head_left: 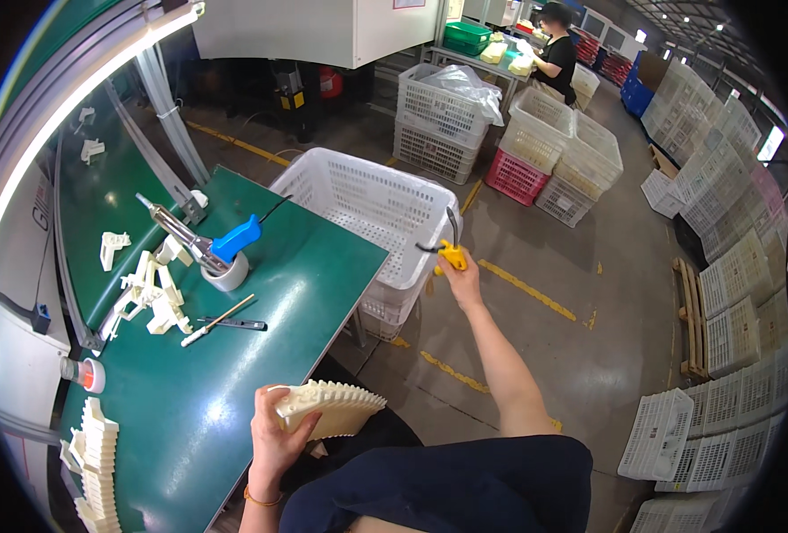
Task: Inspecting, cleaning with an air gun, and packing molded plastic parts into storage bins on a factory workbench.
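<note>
My left hand [272, 437] grips a cream plastic part [345, 410] by its end, above my lap at the table's near edge. The part is curved, with a row of ridges along its upper edge. Out to the right, my right hand [466, 282] is closed round a yellow tool [452, 256] with dark curved pieces sticking out of it; its exact kind is unclear. The tool is beside the right rim of a large white crate [429, 191]. The fingers on its far side are partly hidden.
On the green table [278, 275] lie loose cream pieces [154, 293], a blue-handled heat gun [234, 242] in a round holder, a black knife [243, 324], a wooden-handled stick [221, 318], and stacked ribbed parts [101, 462]. Crates [443, 115] stand beyond; a person [556, 58] works farther back.
</note>
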Motion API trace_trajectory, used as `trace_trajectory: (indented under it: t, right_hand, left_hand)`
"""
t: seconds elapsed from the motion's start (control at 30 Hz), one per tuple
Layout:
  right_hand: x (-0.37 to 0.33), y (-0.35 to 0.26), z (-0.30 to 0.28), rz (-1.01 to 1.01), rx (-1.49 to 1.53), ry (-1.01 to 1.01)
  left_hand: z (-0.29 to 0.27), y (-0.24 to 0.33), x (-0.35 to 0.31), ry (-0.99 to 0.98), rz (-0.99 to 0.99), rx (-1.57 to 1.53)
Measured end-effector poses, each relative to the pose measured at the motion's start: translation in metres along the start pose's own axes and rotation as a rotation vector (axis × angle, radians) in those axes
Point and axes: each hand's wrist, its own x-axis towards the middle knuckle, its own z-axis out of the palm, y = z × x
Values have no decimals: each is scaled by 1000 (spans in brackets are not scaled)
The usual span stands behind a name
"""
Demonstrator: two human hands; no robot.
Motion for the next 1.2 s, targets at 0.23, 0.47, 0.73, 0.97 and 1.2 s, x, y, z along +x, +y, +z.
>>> trace_trajectory:
  t: [0.23,0.47,0.73,0.97,1.2]
  right_hand:
    - [-88,-80,-47,284,-484,-1078]
    - [-132,-60,-73,394,-1160,-1084]
    - [-93,-76,-84,449,-1131,-1234]
    - [-82,-125,-42,539,-612,-1020]
    - [-139,-15,-124,763,-712,-1088]
  left_hand:
    - [0,2,3,-20,-31,-2]
    - [-2,-14,3,-4,-46,23]
    - [1,-17,0,-24,-26,-7]
    - [-2,-10,-3,-65,44,-57]
    - [1,-17,-2,-37,8,-36]
